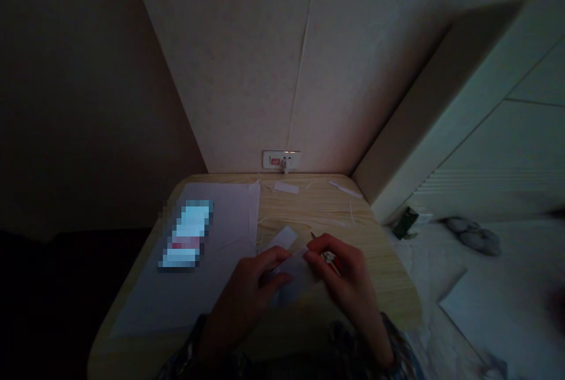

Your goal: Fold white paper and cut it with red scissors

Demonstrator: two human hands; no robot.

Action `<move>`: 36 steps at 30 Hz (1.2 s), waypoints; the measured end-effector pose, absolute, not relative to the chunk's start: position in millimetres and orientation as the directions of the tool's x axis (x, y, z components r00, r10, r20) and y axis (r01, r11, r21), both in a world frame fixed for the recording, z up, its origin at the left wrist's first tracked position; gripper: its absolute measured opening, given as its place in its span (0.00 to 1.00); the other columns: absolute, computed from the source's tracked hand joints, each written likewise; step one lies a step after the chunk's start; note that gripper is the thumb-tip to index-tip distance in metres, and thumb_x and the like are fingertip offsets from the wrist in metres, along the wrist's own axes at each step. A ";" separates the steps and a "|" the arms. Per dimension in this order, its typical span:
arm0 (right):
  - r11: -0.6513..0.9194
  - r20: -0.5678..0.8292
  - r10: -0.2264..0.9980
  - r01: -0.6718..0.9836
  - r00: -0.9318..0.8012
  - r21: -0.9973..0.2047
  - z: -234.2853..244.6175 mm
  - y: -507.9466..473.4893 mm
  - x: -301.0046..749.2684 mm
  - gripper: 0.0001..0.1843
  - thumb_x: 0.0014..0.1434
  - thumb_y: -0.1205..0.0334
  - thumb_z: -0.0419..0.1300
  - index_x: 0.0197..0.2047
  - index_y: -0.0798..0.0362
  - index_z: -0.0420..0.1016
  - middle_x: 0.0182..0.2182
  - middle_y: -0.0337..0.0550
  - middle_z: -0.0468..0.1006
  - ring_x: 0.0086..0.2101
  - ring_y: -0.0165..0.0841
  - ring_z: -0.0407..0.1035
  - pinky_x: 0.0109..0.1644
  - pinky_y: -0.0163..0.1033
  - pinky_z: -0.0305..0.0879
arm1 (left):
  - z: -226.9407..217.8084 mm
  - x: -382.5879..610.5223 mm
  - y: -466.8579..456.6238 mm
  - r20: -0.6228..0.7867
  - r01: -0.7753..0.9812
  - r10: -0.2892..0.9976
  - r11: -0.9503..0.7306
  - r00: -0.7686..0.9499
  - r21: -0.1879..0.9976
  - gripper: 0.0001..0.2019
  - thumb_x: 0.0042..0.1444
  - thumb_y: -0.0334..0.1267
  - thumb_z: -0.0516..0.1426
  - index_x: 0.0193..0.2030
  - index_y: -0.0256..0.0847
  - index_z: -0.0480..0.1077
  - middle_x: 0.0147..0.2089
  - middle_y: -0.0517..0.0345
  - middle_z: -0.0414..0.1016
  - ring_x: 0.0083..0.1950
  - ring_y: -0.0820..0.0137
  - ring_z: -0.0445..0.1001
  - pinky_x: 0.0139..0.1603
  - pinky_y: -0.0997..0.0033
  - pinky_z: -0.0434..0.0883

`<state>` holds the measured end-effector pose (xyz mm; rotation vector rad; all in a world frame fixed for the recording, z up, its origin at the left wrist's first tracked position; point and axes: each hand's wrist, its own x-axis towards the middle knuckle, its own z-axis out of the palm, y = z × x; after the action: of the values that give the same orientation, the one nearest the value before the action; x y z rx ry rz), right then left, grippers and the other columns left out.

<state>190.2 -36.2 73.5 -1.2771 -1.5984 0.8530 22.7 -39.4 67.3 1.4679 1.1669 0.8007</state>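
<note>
Both my hands meet over a small white piece of paper [295,268] near the front of a light wooden table [379,250]. My left hand [251,289] pinches the paper's left side with closed fingers. My right hand [346,277] is closed on a thin tool with a dark tip and a bit of red at the handle [329,256], probably scissors, held at the paper's right edge. Another small white paper piece [282,237] lies just beyond my hands.
A large white sheet [220,286] covers the table's left half, with a lit phone screen [188,234] on it. Thin paper strips [346,190] and scraps lie near the far edge under a wall socket [281,160]. More paper [494,315] lies on the floor at right.
</note>
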 end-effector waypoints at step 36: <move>0.186 0.151 0.981 0.383 -0.121 -0.905 68.4 -36.3 189.4 0.09 0.57 0.59 0.57 0.27 0.52 0.68 0.22 0.36 0.68 0.24 0.30 0.63 0.26 0.34 0.57 | 62.7 15.0 -36.1 -0.069 0.381 0.960 -0.040 0.270 0.924 0.10 0.56 0.39 0.53 0.31 0.40 0.74 0.29 0.62 0.76 0.31 0.71 0.72 0.33 0.78 0.65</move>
<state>189.4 -36.3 68.4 -1.3158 -1.6460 0.9230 15.0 -36.1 62.7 1.5975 1.2700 0.7714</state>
